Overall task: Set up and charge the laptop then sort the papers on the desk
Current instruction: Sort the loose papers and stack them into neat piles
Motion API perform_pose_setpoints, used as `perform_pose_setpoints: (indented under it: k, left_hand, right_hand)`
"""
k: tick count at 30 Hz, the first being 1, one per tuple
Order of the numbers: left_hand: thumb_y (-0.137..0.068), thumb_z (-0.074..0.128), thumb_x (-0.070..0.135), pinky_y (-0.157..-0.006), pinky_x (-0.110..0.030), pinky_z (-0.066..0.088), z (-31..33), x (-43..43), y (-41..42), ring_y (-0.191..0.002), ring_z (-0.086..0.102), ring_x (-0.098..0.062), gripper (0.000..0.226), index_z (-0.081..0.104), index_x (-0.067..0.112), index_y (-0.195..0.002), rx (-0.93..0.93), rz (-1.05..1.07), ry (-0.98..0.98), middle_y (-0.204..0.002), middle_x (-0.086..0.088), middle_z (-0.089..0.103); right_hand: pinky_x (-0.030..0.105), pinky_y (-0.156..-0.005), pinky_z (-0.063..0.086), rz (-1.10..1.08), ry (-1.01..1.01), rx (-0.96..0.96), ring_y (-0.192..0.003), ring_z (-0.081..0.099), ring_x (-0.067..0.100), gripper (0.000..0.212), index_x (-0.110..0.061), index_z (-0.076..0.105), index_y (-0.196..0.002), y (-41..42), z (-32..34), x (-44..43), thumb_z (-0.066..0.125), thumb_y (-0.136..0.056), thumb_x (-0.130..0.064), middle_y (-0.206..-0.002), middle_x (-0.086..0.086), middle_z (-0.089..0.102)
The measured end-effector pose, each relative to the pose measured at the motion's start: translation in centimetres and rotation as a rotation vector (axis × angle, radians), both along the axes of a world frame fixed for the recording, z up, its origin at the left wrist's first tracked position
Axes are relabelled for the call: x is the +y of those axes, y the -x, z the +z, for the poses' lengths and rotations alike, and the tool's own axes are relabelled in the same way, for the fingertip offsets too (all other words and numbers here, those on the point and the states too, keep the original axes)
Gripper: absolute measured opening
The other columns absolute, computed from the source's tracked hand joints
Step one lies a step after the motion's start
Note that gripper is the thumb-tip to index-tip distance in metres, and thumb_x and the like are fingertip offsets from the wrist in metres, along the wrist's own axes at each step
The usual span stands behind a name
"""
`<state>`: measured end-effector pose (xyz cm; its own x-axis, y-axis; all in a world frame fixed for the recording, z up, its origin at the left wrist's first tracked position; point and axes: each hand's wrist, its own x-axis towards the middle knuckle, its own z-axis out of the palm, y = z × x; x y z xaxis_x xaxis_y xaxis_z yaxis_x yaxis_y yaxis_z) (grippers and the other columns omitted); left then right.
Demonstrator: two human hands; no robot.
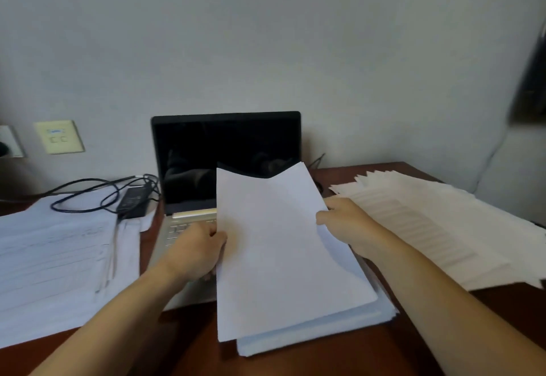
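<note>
Left hand [196,253] and right hand [344,222] each pinch a blank sheet [280,251] above the stack [319,331] before the open laptop [206,162].

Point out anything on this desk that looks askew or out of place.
The black rectangular charger brick and its looped cable sit on the left stack of lined white papers; the right white paper pile is fanned raggedly.
</note>
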<state>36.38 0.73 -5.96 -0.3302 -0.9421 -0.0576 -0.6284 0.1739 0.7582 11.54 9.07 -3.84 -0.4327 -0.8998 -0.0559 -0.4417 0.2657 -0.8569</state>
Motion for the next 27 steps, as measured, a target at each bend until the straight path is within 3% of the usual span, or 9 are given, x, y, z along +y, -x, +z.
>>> perform_pose_setpoints:
  k: [3, 5, 8, 12, 14, 17, 21, 24, 27]
  left_hand:
    - [-0.102, 0.055, 0.02, -0.045, -0.022, 0.038, 0.0, 0.3, 1.3, -0.037, 0.05, -0.008, 0.044, 0.059, 0.012, -0.059, -0.153, -0.015, 0.098, -0.042, 0.004, 0.056]
    - [-0.099, 0.061, 0.024, -0.046, -0.021, 0.038, -0.1, 0.4, 1.6, -0.042, 0.052, -0.011, 0.043, 0.063, 0.01, -0.058, -0.225, -0.022, 0.147, -0.048, 0.001, 0.058]
    - [-0.097, 0.065, 0.029, -0.048, -0.023, 0.038, -0.1, 0.4, 1.8, -0.049, 0.052, -0.015, 0.042, 0.067, 0.008, -0.06, -0.307, -0.033, 0.187, -0.051, -0.001, 0.056]
    - [-0.098, 0.063, 0.034, -0.05, -0.024, 0.037, -0.3, 0.7, 2.0, -0.05, 0.052, -0.014, 0.045, 0.064, 0.013, -0.058, -0.347, -0.049, 0.214, -0.051, 0.0, 0.056]
    - [-0.099, 0.061, 0.036, -0.05, -0.023, 0.036, -0.3, 0.7, 2.1, -0.052, 0.054, -0.013, 0.044, 0.066, 0.015, -0.061, -0.357, -0.052, 0.218, -0.054, 0.002, 0.057]
    - [-0.099, 0.061, 0.04, -0.051, -0.023, 0.036, -0.3, 0.7, 2.4, -0.056, 0.056, -0.012, 0.042, 0.069, 0.016, -0.066, -0.401, -0.065, 0.234, -0.058, 0.002, 0.061]
    - [-0.097, 0.062, 0.044, -0.054, -0.025, 0.038, -0.6, 0.6, 2.5, -0.062, 0.059, -0.013, 0.04, 0.064, 0.02, -0.065, -0.477, -0.061, 0.273, -0.064, 0.003, 0.063]
    - [-0.096, 0.063, 0.041, -0.054, -0.027, 0.037, -1.0, 0.2, 2.2, -0.064, 0.058, -0.015, 0.04, 0.059, 0.021, -0.062, -0.471, -0.038, 0.297, -0.063, 0.002, 0.06]
    - [-0.096, 0.062, 0.04, -0.057, -0.029, 0.044, -1.2, 0.2, 1.6, -0.066, 0.062, -0.019, 0.04, 0.065, 0.014, -0.067, -0.438, -0.029, 0.299, -0.064, -0.002, 0.064]
  right_hand:
    - [0.025, -0.051, 0.02, -0.004, 0.017, 0.049, -0.052, 0.028, 0.014, 0.012, -0.006, 0.045, -0.072, 1.1, -0.8, 0.6, 0.049, -0.082, -0.003, -0.065, 0.003, 0.034]
    - [0.022, -0.046, 0.02, -0.015, 0.009, 0.098, -0.045, 0.027, 0.011, 0.022, -0.012, 0.04, -0.066, 1.7, -1.3, 0.8, 0.051, -0.083, -0.004, -0.054, -0.006, 0.032]
    - [0.023, -0.049, 0.026, -0.001, 0.003, 0.186, -0.048, 0.034, 0.014, 0.012, -0.006, 0.051, -0.069, 1.8, -1.5, 0.9, 0.053, -0.081, -0.008, -0.054, -0.007, 0.039]
    - [0.027, -0.053, 0.029, 0.009, -0.003, 0.328, -0.055, 0.04, 0.018, 0.027, -0.021, 0.036, -0.062, 2.1, -1.8, 0.8, 0.056, -0.079, -0.013, -0.059, -0.007, 0.043]
    - [0.028, -0.056, 0.035, -0.011, -0.029, 0.396, -0.067, 0.051, 0.02, 0.024, -0.025, 0.04, -0.07, 2.3, -1.7, 1.1, 0.059, -0.084, -0.017, -0.073, -0.005, 0.053]
    - [0.028, -0.057, 0.036, -0.01, -0.075, 0.477, -0.078, 0.052, 0.019, 0.019, -0.027, 0.04, -0.086, 2.8, -1.8, 1.4, 0.059, -0.087, -0.023, -0.081, -0.011, 0.05]
    - [0.029, -0.057, 0.038, 0.002, -0.131, 0.549, -0.08, 0.054, 0.019, 0.027, -0.022, 0.041, -0.105, 3.0, -2.3, 1.6, 0.059, -0.087, -0.028, -0.088, -0.007, 0.053]
    - [0.033, -0.067, 0.045, -0.02, -0.119, 0.563, -0.087, 0.059, 0.021, 0.033, -0.019, 0.045, -0.114, 3.0, -2.7, 1.4, 0.06, -0.086, -0.029, -0.096, -0.004, 0.058]
    - [0.032, -0.072, 0.047, -0.014, -0.09, 0.566, -0.093, 0.057, 0.02, 0.038, -0.018, 0.05, -0.123, 2.8, -2.7, 1.1, 0.061, -0.088, -0.028, -0.108, -0.007, 0.057]
